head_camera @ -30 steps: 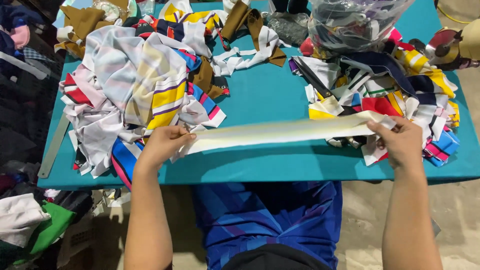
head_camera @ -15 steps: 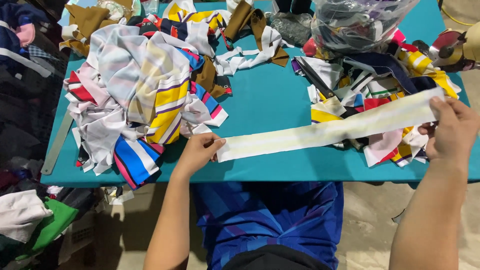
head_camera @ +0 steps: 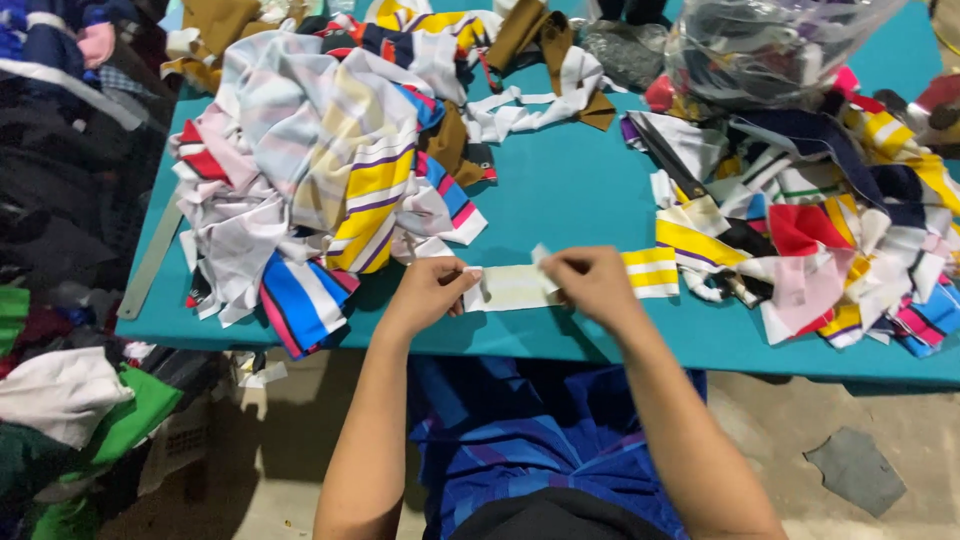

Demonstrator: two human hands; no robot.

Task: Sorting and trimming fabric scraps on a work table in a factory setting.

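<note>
A short, pale cream strip of knitted fabric is held flat just above the near edge of a teal table. Its left end is pinched between the thumb and fingers of the left hand, and its right end is pinched the same way by the right hand; the two hands are close together. The strip is judged to be light, soft and limp, likely to sag or curl if released, so it is best gripped at its ends. A heap of striped white, yellow and blue cloth scraps is seen to the left, and a mixed pile of red, pink and yellow offcuts to the right.
</note>
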